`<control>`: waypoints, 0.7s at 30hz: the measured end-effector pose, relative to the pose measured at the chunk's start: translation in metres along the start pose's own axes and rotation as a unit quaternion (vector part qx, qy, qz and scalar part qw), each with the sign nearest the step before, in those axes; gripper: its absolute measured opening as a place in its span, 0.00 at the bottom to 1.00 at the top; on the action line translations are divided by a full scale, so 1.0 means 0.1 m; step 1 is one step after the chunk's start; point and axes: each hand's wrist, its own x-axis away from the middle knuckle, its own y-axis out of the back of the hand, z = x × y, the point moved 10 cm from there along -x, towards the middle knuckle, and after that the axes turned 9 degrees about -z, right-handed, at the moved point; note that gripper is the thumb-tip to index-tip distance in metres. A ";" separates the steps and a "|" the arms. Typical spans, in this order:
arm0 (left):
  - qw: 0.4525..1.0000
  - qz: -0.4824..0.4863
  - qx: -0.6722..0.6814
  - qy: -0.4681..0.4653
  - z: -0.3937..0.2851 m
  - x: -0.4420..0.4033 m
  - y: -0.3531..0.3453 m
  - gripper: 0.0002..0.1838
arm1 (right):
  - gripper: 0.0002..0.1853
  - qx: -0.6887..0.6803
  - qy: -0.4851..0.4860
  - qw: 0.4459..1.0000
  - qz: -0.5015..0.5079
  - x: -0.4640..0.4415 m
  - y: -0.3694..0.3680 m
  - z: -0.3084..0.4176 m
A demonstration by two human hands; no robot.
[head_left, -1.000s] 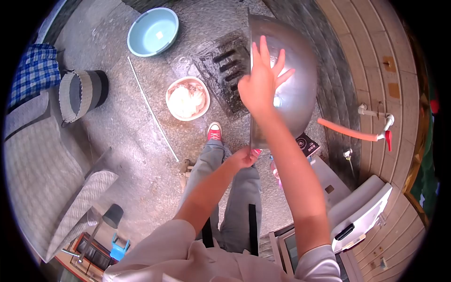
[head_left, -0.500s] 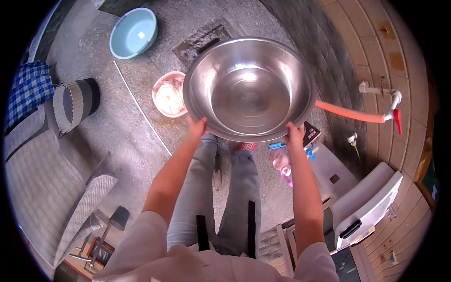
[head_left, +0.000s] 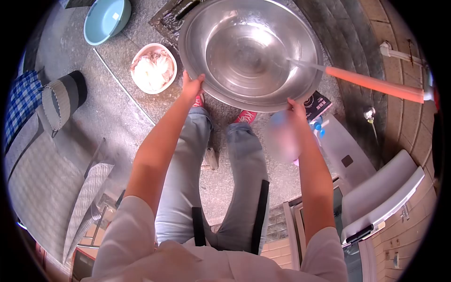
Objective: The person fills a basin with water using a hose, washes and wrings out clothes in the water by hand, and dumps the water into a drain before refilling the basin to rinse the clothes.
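Note:
A large stainless steel basin [head_left: 211, 63] is held out before me, tilted a little. My left hand [head_left: 191, 88] is closed on its near rim at the left. On the near right rim, my right hand [head_left: 296, 109] grips with the thumb on top. From the right, an orange hose [head_left: 373, 84] reaches over the basin's edge, and a thin stream of water [head_left: 305, 63] runs from its end into the basin. Left of the basin, a small pale pink tub [head_left: 174, 75] holds whitish cloth-like contents [head_left: 152, 70].
A light blue basin [head_left: 104, 23] stands at the upper left, near a wet floor drain [head_left: 164, 21]. A striped basket [head_left: 61, 101] is at the left. A black box [head_left: 317, 104] and blue-capped bottles [head_left: 318, 127] lie beyond my right hand. A pipe [head_left: 399, 52] runs along the right wall.
The basin has moved forward and now sits under the hose end, which was hidden behind its rim. Water is now visible entering it. Both hands have kept their hold.

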 end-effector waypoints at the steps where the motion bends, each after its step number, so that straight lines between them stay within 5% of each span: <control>1: 1.000 -0.004 -0.004 0.002 0.03 -0.07 0.04 0.27 | 0.14 0.029 -0.028 0.999 -0.024 -0.09 0.08 -0.09; 4: 0.994 0.067 -0.068 0.046 0.05 -0.20 -0.15 0.27 | 0.12 0.060 -0.017 0.998 0.016 -0.39 0.14 -0.17; 8: 0.985 0.106 0.088 0.106 0.41 -0.50 -0.07 0.26 | 0.15 -0.048 -0.075 0.995 0.048 -0.58 -0.02 -0.52; 15: 0.972 0.131 0.143 0.135 0.54 -0.66 -0.02 0.30 | 0.19 -0.099 -0.157 0.982 0.022 -0.89 -0.12 -0.91; 19: 0.979 0.108 0.084 0.148 0.80 -0.85 0.36 0.27 | 0.22 -0.119 -0.132 0.984 0.010 -0.83 -0.12 -1.09; 21: 0.995 0.031 0.050 0.082 0.72 -0.96 0.75 0.23 | 0.25 -0.154 -0.137 0.978 -0.005 -0.80 -0.09 -1.19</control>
